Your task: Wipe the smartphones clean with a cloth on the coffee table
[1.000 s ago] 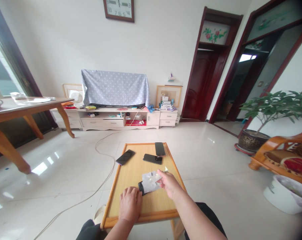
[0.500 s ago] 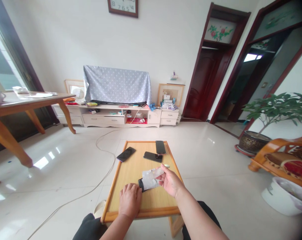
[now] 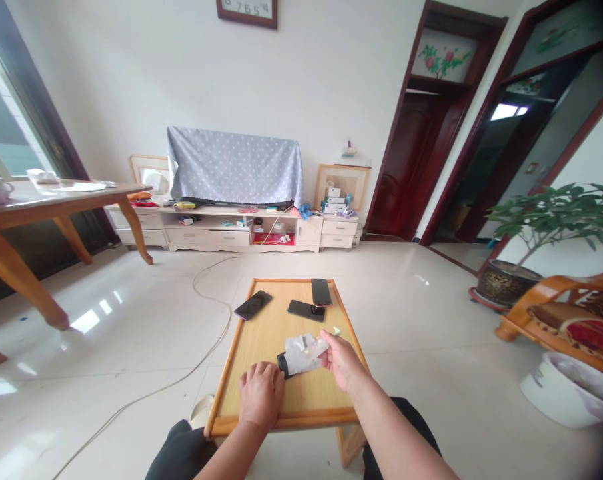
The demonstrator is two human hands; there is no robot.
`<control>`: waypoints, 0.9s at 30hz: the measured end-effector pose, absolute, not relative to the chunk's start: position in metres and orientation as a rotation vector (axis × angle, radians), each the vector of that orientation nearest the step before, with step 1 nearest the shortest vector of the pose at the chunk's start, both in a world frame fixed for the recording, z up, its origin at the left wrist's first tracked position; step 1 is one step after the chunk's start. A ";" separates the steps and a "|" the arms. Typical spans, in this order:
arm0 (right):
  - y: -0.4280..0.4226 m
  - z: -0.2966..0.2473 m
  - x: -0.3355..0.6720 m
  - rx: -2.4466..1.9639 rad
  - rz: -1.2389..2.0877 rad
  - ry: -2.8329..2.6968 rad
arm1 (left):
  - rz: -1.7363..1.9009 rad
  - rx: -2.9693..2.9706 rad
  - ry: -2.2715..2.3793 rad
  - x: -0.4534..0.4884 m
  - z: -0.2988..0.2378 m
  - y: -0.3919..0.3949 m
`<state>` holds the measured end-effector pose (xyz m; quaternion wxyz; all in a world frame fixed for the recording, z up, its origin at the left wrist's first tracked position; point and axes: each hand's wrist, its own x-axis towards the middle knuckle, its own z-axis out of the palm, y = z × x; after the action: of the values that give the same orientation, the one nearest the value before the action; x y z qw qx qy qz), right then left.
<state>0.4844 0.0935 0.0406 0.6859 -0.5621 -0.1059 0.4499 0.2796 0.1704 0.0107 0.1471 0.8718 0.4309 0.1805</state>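
A dark phone (image 3: 283,366) lies on the small wooden table, mostly covered by a crumpled whitish sheet (image 3: 297,353) that could be tissue or thin wrapping. Curled against the phone's left end, my left hand (image 3: 261,392) rests on the tabletop, its fingertips partly hidden. My right hand (image 3: 342,360) pinches a thin translucent strip of film (image 3: 319,347) between thumb and fingers, over the sheet's right side. Just beyond those fingers shows a small pale green tab (image 3: 336,331); whether it joins the film is unclear.
Three more phones lie toward the far end: one at the left (image 3: 253,305), one in the middle (image 3: 306,310), one at the right corner (image 3: 322,292). The table (image 3: 254,340) has a raised wooden rim. A cable (image 3: 208,360) runs along the floor at left.
My right hand has shifted slightly, and the film now lies lower over the sheet. The pale green tab shows more clearly. My left hand stays by the phone.
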 end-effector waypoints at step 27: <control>0.045 0.074 0.554 -1.183 0.612 -0.264 | 0.394 2.509 1.240 0.290 0.015 0.172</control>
<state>0.5543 0.0447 0.0743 0.7782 -0.5472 -0.1220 0.2829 0.2898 0.1720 0.0152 0.1570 0.8768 0.4333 0.1376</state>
